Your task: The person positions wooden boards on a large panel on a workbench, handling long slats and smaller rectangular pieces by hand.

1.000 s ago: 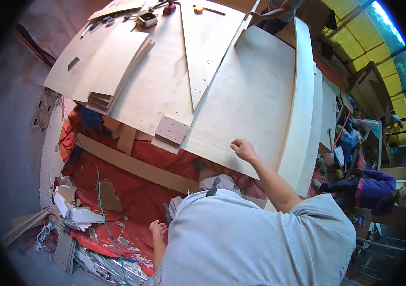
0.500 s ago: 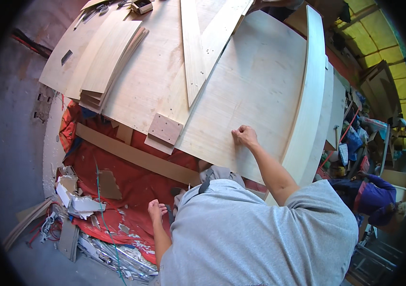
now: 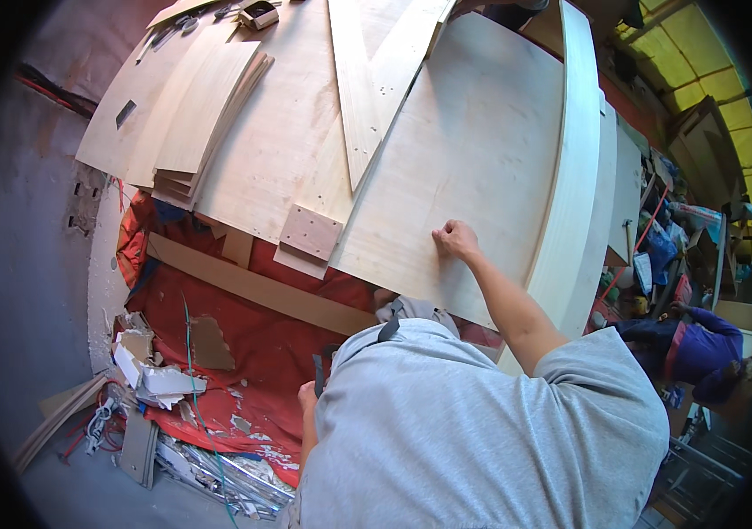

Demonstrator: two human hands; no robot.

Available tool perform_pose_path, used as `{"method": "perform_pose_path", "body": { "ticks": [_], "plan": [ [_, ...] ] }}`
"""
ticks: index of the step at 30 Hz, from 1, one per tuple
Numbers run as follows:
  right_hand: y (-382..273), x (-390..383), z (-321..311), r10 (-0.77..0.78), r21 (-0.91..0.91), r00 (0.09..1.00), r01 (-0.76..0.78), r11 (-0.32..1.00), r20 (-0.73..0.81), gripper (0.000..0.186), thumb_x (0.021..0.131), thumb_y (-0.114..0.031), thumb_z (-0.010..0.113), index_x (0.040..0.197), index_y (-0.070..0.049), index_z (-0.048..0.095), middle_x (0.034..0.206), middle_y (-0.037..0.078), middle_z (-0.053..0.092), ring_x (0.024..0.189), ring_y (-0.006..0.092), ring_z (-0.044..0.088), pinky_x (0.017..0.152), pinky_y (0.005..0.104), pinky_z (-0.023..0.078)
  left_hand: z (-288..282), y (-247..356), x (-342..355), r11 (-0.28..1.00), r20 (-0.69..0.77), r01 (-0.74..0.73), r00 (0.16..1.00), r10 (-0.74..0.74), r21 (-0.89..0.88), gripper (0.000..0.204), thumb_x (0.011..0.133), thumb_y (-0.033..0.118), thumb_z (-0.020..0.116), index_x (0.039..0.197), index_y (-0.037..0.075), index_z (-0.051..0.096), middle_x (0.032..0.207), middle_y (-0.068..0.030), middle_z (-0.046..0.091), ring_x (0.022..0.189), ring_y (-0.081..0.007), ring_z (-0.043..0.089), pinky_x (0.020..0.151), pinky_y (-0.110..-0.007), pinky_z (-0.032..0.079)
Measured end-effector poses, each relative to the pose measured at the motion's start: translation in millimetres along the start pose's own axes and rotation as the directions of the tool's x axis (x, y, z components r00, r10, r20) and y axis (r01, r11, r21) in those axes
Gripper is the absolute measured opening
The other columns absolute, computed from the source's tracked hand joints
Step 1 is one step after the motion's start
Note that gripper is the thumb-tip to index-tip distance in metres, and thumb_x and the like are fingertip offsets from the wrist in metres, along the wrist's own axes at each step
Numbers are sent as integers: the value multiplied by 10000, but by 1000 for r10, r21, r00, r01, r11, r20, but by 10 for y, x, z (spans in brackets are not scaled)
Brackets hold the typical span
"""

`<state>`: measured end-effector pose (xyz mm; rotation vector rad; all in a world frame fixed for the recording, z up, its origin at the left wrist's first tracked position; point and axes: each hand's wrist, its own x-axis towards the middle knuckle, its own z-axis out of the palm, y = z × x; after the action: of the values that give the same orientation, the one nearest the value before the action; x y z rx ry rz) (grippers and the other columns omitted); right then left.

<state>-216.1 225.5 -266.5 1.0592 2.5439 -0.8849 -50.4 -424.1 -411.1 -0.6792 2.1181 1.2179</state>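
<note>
My right hand (image 3: 457,238) is closed, fingertips pressed together, over the near part of a large pale plywood sheet (image 3: 473,123). Whatever is between those fingers, if anything, is too small to make out. At my left side, my left hand (image 3: 308,394) hangs beside a dark strap (image 3: 318,370) at my waist, its fingers mostly hidden by my body. Left of my right hand, two long boards meet at a slant: one board (image 3: 354,88) crosses the other board (image 3: 411,53). A small block (image 3: 310,234) with dark holes lies at their near end.
A long pale board (image 3: 561,167) runs along the sheet's right side. Stacked thin boards (image 3: 208,115) lie at left. Below are a red tarp (image 3: 252,353) and broken white scraps (image 3: 151,370). A person in purple (image 3: 707,353) is at far right among clutter.
My left hand has drawn back toward my waist and its fingers have gone largely out of sight. The right hand stays closed above the sheet, nearly in the same place.
</note>
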Motion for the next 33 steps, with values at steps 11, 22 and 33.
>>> {"method": "perform_pose_path", "body": {
  "ticks": [11, 22, 33],
  "plan": [
    [-116, -52, -41, 30, -2, 999, -30, 1000, 21, 399, 918, -433, 724, 1047, -56, 745, 1066, 199, 765, 1052, 378, 720, 919, 479, 565, -415, 983, 413, 990, 26, -112, 993, 114, -89, 248, 1022, 274, 583, 1151, 90, 687, 834, -112, 716, 627, -181, 626, 542, -320, 510],
    [-302, -37, 57, -37, -7, 999, 36, 999, -24, 390, 938, -430, 722, 1042, -55, 733, 1036, 198, 763, 1021, 378, 719, 890, 472, 561, -559, 426, 858, 984, -64, -140, 989, 134, -109, 278, 1020, 248, 602, 1155, 25, 697, 958, -138, 760, 736, -192, 682, 672, -355, 560],
    [-104, -57, 8, 4, -54, 1000, -3, 999, 17, 390, 946, -424, 713, 1068, -54, 724, 1089, 202, 756, 1078, 389, 705, 930, 486, 553, -446, 350, 372, 962, 145, -224, 968, 202, 153, 269, 1018, 231, 606, 1062, -7, 721, 949, -139, 764, 802, -200, 722, 726, -359, 588]
  ]
}}
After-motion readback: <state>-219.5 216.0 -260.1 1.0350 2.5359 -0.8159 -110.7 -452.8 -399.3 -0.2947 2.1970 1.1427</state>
